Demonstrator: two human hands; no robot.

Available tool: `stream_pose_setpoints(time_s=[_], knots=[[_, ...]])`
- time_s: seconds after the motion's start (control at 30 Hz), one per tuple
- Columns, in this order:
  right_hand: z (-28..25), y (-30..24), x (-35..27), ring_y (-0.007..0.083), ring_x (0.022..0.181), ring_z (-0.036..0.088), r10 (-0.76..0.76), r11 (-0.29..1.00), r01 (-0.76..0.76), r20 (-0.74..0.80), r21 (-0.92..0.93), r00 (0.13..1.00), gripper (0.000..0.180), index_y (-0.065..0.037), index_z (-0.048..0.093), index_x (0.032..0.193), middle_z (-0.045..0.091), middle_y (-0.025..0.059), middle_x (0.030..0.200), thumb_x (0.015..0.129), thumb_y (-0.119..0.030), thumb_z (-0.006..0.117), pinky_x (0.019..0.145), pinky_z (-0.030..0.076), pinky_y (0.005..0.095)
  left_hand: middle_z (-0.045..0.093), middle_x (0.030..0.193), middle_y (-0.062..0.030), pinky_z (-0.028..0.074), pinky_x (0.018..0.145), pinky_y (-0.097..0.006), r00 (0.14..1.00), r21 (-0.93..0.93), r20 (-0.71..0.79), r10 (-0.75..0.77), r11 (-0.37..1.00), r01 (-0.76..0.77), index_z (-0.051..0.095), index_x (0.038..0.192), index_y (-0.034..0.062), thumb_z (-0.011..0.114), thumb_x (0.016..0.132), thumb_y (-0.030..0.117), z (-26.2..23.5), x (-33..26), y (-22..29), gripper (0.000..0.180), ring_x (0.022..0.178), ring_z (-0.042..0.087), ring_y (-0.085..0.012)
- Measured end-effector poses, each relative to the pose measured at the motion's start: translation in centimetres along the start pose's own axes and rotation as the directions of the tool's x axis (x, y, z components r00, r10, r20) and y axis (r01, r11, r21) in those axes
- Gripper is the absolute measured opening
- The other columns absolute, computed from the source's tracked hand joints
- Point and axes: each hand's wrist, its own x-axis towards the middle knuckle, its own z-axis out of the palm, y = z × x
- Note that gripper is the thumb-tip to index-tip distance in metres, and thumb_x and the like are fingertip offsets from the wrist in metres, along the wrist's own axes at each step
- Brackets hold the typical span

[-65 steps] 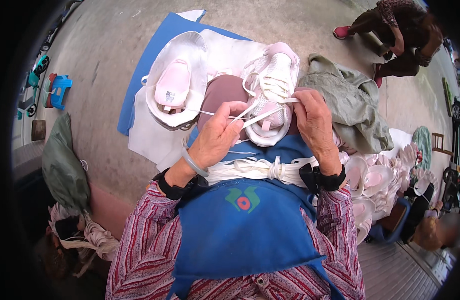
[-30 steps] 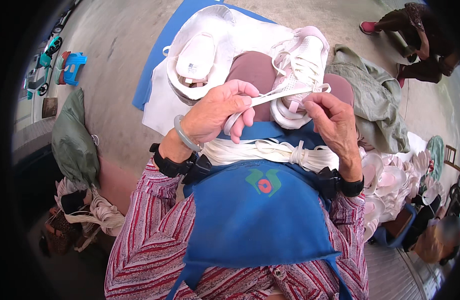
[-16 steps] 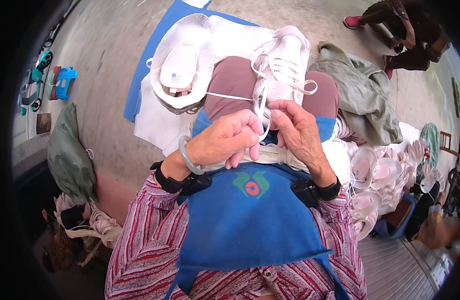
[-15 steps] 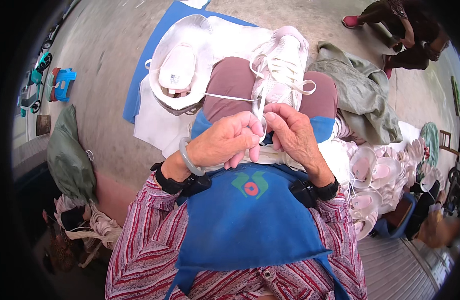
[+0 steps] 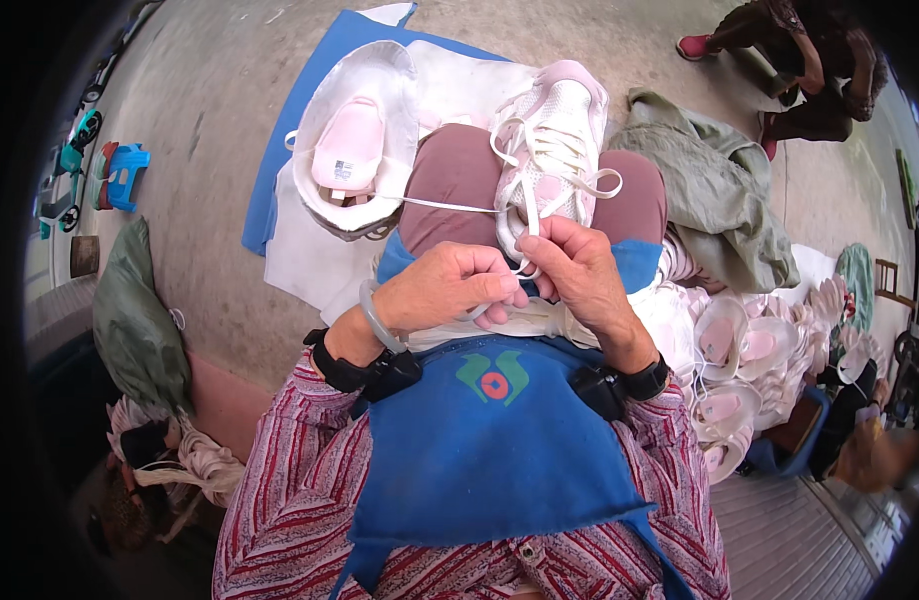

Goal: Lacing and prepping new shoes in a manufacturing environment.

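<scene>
Lace [image 5: 530, 195] looks criss-crossed up the sneaker [image 5: 577, 100] but slack at the sides, no finished bow visible, left hand [image 5: 450, 288] and right hand [image 5: 584, 275] both pinching it.

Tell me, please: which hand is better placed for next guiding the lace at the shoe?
Probably the right hand: it pinches the white lace close to the white shoe, while the left hand is lower in view and farther from it.

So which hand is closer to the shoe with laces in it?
Right. The right hand is at the near end of the laced shoe, pinching a lace; the left hand is lower and farther left.
</scene>
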Motion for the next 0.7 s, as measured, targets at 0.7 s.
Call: stream_pose_setpoints(time_s=[0.7], knots=[[-0.2,-0.7,-1.0,0.0064,0.053,0.048,-0.073,0.965,0.109,0.153,-0.24,0.985,0.019,0.0,0.06,0.085,0.052,0.0008,0.067,0.092,-0.018,0.057,0.049,0.039,0.023,0.06,0.119,-0.0152,0.048,0.093,-0.034,0.992,-0.775,-0.028,0.119,0.625,-0.097,0.05,0.125,-0.0046,0.046,0.1,0.023,0.0,4.9,-0.7,0.038,0.106,0.06,-0.0207]])
